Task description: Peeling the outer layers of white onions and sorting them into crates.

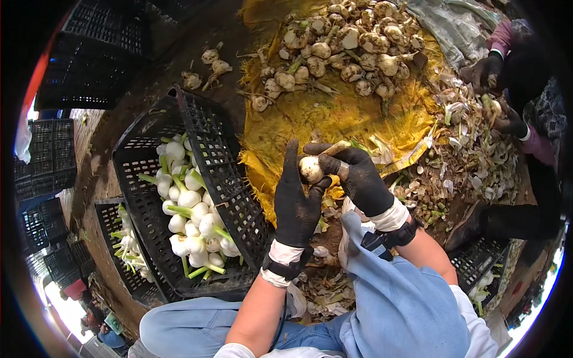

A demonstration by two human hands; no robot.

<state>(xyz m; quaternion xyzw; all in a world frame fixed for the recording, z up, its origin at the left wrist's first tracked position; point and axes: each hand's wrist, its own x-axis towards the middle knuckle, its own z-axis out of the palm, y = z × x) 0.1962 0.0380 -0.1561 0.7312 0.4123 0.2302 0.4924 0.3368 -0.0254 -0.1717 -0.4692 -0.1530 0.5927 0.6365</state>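
A garlic bulb [310, 169] with a dry stem pointing up to the right is held between my two hands over the near edge of a yellow woven sheet [295, 121]. My left hand [296, 201], in a black glove, cups the bulb from the left, thumb below it and index finger pointing up. My right hand [365, 179], also gloved, grips the bulb and its stem from the right. Beyond lies a heap of soil-stained garlic bulbs [349, 49]. Left of my hands stands a black plastic crate [215, 147] with clean white garlic [197, 215] inside.
Peeled garlic skins [465, 165] cover the ground to the right. There, a co-worker's gloved hands [506, 116] hold another bulb. A second garlic crate [112, 223] sits at left, near stacked black crates [85, 67]. Several loose bulbs [210, 56] lie beyond the near crate.
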